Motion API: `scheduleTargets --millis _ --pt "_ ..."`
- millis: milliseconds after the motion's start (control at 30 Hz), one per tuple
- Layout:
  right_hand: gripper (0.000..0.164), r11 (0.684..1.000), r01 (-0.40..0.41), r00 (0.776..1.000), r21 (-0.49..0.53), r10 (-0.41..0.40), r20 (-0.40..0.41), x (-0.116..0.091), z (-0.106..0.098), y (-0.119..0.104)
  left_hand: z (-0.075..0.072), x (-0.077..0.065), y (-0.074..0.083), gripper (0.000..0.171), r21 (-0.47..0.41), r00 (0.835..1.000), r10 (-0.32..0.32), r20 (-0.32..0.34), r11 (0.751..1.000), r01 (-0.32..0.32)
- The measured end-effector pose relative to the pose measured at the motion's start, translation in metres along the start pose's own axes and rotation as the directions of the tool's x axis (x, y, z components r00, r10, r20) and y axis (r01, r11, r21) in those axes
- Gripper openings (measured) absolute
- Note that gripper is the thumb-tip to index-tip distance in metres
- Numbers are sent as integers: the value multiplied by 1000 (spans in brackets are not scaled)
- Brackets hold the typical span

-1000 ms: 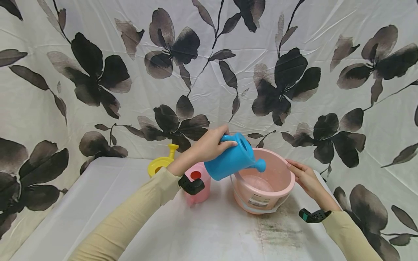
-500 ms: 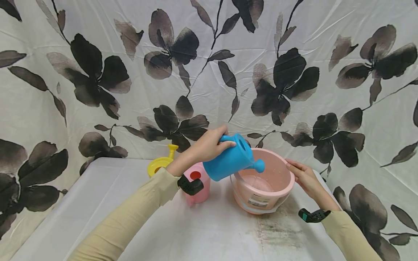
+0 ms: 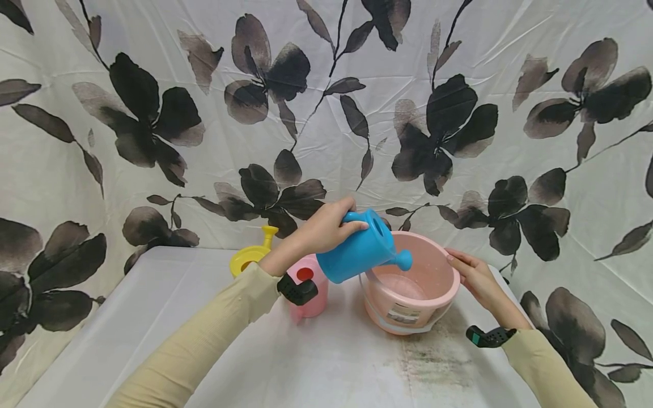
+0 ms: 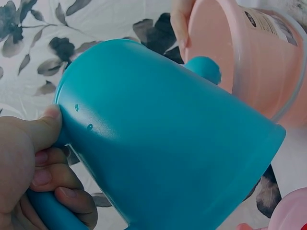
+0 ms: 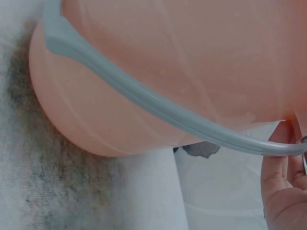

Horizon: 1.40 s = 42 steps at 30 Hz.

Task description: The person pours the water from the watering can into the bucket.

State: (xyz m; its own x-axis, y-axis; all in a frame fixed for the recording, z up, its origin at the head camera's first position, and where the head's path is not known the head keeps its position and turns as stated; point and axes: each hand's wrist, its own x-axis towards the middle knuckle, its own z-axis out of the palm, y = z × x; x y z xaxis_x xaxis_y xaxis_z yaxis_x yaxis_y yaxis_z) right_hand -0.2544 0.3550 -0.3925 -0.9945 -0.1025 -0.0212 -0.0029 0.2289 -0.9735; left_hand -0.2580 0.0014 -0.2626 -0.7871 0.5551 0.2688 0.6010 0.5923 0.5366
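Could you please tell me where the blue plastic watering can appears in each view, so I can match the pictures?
Head: the blue plastic watering can, tilted, just right of centre, slightly below mid-height.
Left wrist: large across the middle, in the left hand.
Right wrist: not in it.
Shared landmark: the round pink plastic bucket, visible in all three.

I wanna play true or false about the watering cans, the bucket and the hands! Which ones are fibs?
1. The left hand holds the blue watering can. True.
2. The blue watering can stands upright. False: it is tilted, its spout pointing toward the opening of the pink bucket.
3. The right hand touches the pink bucket. True.
4. The yellow watering can is inside the pink bucket. False: the yellow watering can is outside it.
5. A pink watering can stands on the table. True.
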Motion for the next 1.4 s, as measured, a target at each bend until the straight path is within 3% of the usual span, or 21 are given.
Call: scheduleTargets --millis 1400 --pt "68 1000 -2 1000 0 2 -10 -1 1 2 -1 3 7 25 14 1000 -6 25 1000 6"
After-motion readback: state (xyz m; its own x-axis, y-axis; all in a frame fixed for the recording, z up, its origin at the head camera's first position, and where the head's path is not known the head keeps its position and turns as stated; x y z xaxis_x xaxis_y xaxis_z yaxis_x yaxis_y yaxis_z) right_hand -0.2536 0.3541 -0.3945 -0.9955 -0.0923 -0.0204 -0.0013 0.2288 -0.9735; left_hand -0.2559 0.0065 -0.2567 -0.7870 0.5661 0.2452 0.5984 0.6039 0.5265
